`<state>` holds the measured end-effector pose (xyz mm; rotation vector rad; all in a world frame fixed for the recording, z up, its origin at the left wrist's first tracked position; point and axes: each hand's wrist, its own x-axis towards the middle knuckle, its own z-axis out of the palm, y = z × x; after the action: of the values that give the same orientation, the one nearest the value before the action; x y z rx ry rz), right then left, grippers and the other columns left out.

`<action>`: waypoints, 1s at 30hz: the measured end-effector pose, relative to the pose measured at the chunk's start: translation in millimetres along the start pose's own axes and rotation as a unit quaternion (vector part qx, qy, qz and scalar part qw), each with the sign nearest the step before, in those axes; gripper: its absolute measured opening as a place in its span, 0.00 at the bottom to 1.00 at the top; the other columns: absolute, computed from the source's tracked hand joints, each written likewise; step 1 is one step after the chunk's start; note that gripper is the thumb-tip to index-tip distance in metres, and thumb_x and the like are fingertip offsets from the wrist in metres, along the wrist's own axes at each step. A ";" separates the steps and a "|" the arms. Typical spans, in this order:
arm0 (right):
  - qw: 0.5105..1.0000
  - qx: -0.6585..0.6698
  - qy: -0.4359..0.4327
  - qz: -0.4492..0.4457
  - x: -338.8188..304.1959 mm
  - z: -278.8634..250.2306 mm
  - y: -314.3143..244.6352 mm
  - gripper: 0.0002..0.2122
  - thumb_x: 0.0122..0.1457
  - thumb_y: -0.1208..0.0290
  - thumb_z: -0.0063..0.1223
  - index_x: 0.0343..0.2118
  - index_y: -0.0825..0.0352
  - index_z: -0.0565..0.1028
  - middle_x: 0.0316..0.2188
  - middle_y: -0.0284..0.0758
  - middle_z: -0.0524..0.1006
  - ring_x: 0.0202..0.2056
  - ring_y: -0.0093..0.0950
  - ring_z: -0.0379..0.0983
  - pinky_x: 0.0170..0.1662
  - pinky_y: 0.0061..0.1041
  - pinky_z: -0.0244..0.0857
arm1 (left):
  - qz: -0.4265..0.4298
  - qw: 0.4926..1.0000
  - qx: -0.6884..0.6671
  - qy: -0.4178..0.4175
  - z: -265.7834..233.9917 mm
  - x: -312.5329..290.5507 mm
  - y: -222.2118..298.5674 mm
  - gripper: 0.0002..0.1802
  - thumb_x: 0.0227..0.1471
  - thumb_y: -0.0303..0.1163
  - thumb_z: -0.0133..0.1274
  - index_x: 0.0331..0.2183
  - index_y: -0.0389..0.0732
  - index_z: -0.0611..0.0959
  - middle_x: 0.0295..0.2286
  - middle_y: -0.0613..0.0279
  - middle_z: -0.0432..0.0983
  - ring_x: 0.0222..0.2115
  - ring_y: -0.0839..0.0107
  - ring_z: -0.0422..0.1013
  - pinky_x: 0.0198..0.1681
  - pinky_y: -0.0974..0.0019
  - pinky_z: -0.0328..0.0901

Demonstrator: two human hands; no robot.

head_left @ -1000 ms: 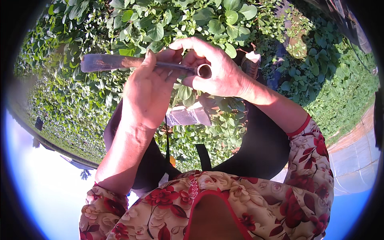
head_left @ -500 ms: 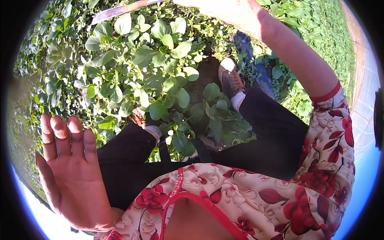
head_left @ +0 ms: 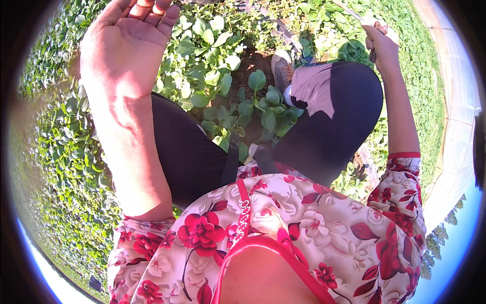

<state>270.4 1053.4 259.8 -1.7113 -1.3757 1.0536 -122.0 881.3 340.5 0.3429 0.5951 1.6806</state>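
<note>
My left hand [head_left: 129,48] is raised over the leafy greens at the upper left, palm showing and fingers slightly bent. Nothing lies in it, and its fingertips reach the top edge of the view. At the upper right, my right hand [head_left: 386,48] is closed around the handle of a knife. The thin, pale blade [head_left: 348,10] points up and left, and its tip is cut off by the top of the view. Broad-leaved green plants [head_left: 210,76] grow between my legs, below and to the right of my left hand.
My bent knees [head_left: 339,96] in dark trousers frame the plants. One shoe [head_left: 281,71] stands on bare soil among them. Dense rows of greens [head_left: 66,152] spread to the left. A pale plastic-covered structure [head_left: 455,76] runs along the right side.
My left hand has risen from the lower left to the upper left. My right hand has swung from the top middle to the right, carrying the knife. My right knee has come up higher.
</note>
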 end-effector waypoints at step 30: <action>0.841 -0.477 -0.242 -0.079 10.3 -57.8 120.4 0.07 0.47 0.69 0.53 0.30 0.59 0.78 0.25 0.38 0.78 0.29 0.40 0.74 0.34 0.35 0.68 | -0.186 0.747 0.635 -0.064 -44.7 84.5 -229.4 0.12 0.52 0.32 0.50 0.39 0.38 0.79 0.28 0.60 0.77 0.26 0.69 0.71 0.34 0.68 0.67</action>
<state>374.0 1038.1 176.3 -1.9740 -2.6401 0.7548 25.8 980.1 166.7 1.2018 1.5477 0.6155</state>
